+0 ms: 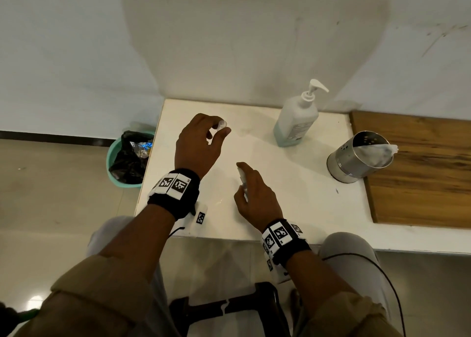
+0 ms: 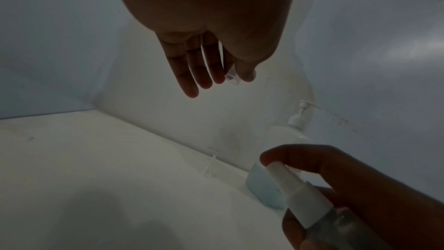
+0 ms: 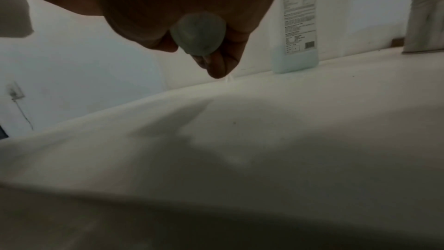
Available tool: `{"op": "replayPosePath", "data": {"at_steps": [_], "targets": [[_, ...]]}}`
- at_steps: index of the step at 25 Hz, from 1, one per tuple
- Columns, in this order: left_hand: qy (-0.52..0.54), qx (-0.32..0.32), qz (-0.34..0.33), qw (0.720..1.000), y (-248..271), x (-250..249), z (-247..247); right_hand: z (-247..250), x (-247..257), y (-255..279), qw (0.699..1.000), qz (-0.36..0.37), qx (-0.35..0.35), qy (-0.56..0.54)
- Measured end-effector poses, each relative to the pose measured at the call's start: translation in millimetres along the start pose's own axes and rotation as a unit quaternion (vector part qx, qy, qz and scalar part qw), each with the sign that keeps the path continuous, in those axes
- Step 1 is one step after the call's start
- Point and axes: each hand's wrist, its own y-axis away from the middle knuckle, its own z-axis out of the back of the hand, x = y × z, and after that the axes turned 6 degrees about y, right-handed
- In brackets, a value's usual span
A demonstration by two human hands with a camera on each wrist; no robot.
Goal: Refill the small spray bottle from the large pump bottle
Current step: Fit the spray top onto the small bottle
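My right hand (image 1: 251, 191) grips the small translucent spray bottle (image 1: 241, 174) over the white table's (image 1: 293, 196) front middle, index finger on its white spray head (image 2: 278, 170). Its round base (image 3: 199, 33) shows under my curled fingers (image 3: 216, 64) in the right wrist view. My left hand (image 1: 220, 130) hovers further back left and pinches a small clear cap (image 1: 222, 124) between thumb and forefinger; the other fingers (image 2: 192, 75) stretch out. The large pump bottle (image 1: 297, 117) stands upright at the back by the wall, with a little blue liquid at its bottom.
A perforated steel cup (image 1: 362, 158) holding something white lies tilted on the table's right side, beside a wooden board (image 1: 420, 171). A green bin (image 1: 127, 158) with a black bag stands on the floor left. A small clear item (image 2: 211, 168) sits near the wall.
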Motion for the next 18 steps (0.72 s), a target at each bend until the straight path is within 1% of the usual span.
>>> {"op": "replayPosePath", "data": {"at_steps": [3, 9, 15, 18], "targets": [[-0.002, -0.004, -0.008, 1.000, -4.1, -1.8, -6.6, -1.3, -2.9, -6.6, 1.000, -0.003, -0.002, 0.014], [-0.001, -0.003, -0.014, 1.000, -6.6, -4.2, -12.1, -6.8, -5.1, -11.3, 0.996, -0.017, 0.004, 0.093], [-0.002, -0.007, -0.018, 1.000, -8.7, -4.3, -12.6, -8.3, -11.8, -11.5, 0.992, -0.038, 0.006, 0.120], [-0.003, -0.006, -0.016, 1.000, -10.3, -4.3, -12.5, -8.4, -12.4, -11.8, 0.985, -0.018, -0.021, 0.172]]}}
